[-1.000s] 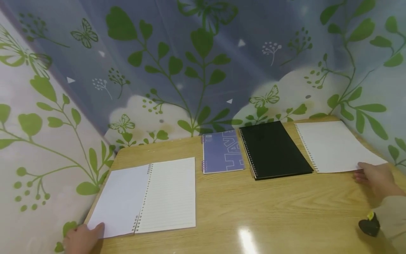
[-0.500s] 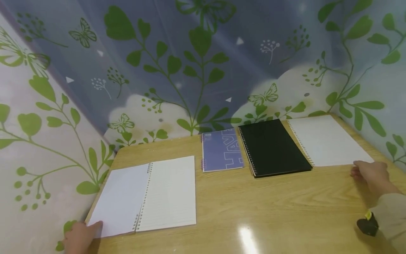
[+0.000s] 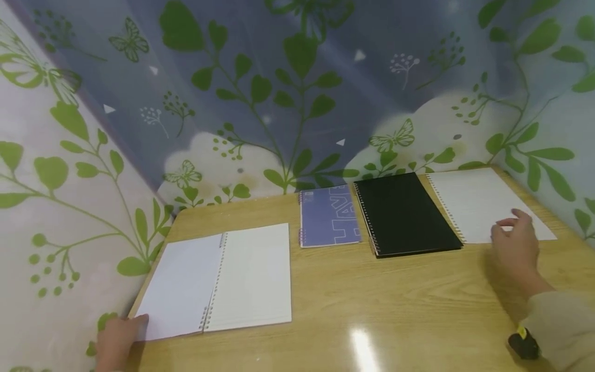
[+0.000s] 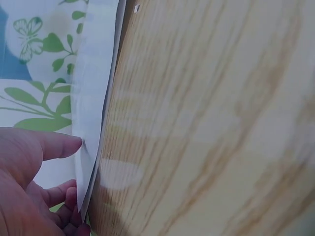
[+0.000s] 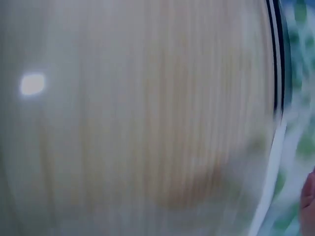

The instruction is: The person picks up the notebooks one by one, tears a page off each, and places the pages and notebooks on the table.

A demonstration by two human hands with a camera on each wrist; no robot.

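An open spiral notebook (image 3: pixel 251 279) lies at the front left, with a blank left leaf and a faintly lined right page. My left hand (image 3: pixel 118 336) pinches the near left corner of that leaf. In the left wrist view the thumb lies on the leaf (image 4: pixel 96 98) and the fingers curl at its edge. At the right, my right hand (image 3: pixel 517 243) hovers near the front edge of a white spiral-bound notebook (image 3: pixel 479 201), fingers loosely bent and holding nothing. Only a bit of this hand (image 5: pixel 308 204) enters the right wrist view.
Between the two white notebooks lie a purple spiral notebook (image 3: pixel 329 217) and a larger black one (image 3: pixel 409 214), which touches the rightmost notebook. A leaf-patterned curtain (image 3: pixel 260 93) rises behind the wooden table (image 3: pixel 353 299). A black heart-shaped piece (image 3: pixel 523 345) hangs by the right sleeve.
The rightmost white notebook slid left and back against the black one. My right hand then let go and moved left. My left hand keeps its place on the leaf.
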